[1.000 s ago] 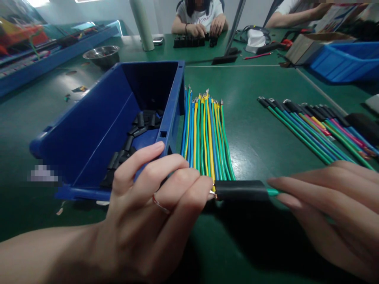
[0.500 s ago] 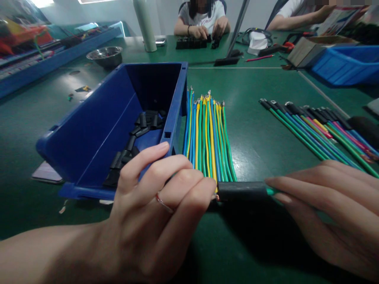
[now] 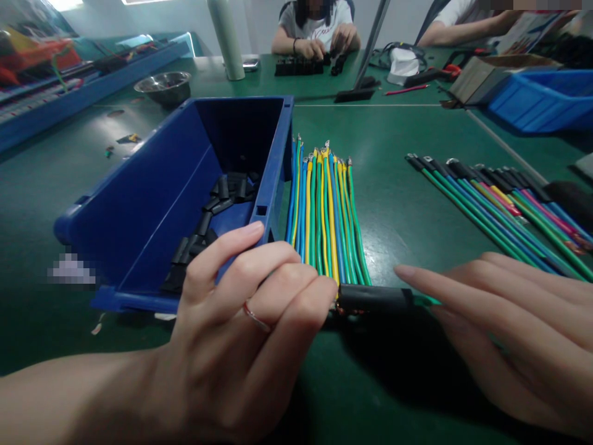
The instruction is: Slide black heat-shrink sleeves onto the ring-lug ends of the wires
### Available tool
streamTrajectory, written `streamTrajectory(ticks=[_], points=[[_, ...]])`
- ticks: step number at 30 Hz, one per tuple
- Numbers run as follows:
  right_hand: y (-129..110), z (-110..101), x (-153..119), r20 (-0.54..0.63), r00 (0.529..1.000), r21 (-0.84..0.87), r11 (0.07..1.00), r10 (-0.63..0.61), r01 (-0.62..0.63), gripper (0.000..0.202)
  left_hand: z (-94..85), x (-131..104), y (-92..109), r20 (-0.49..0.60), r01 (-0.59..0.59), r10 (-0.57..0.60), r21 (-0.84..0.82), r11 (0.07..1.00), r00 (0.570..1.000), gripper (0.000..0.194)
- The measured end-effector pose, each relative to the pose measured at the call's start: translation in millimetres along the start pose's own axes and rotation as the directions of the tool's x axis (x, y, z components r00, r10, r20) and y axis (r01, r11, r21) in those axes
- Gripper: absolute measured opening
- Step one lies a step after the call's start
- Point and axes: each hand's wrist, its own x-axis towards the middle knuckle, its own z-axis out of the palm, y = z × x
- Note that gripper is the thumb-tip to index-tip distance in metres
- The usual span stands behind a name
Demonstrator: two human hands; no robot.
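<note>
My left hand [image 3: 259,321] is closed in a pinch at the lug end of a green cable [image 3: 427,301], the tip hidden by the fingers. A black sleeve [image 3: 375,298] sits around the cable between my hands, with a bit of bare copper at its left end. My right hand [image 3: 514,334] has the cable running between thumb and fingers, its index finger raised just off the sleeve's right end. Behind the sleeve lies a row of blue, yellow and green cables [image 3: 324,216] with metal lugs. Short black sleeves [image 3: 222,188] lie in the blue bin [image 3: 152,185].
Cables with black-sleeved ends [image 3: 486,198] lie at the right. Farther back are a metal bowl [image 3: 164,88], a pale green bottle [image 3: 225,40], a metal stand [image 3: 354,96], a cardboard box [image 3: 477,80] and a light-blue bin [image 3: 542,102]. A co-worker [image 3: 317,31] sits opposite, handling black parts.
My right index finger has lifted off the sleeve's right end and stretched to the left. The sleeve has turned or tilted slightly, showing more copper beneath it. My left hand stays put.
</note>
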Motion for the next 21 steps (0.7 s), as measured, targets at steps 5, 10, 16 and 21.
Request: streamTrajectory(ticks=[5,10,16,21], points=[[-0.6,0.1,-0.3,0.013,1.0,-0.007,1.0,0.002,-0.002,0.04,1.0,0.0,0.1,0.0,-0.006,0.006,-0.001,1.0,1.0,0.026],[-1.4,1.8,-2.4,-0.004,1.0,-0.005,1.0,0.007,-0.007,0.039,1.7,-0.4,0.3,-0.015,-0.003,0.003,-0.003,1.0,1.0,0.025],[-2.0,3.5,-4.5,-0.027,1.0,-0.003,1.0,0.014,-0.014,0.029,2.6,2.3,0.6,-0.02,0.0,0.0,0.001,1.0,1.0,0.027],[-1.3,6.1,-4.3,-0.017,1.0,-0.014,1.0,0.02,-0.02,0.017,-1.0,5.1,0.6,0.017,0.014,-0.014,-0.01,1.0,1.0,0.026]])
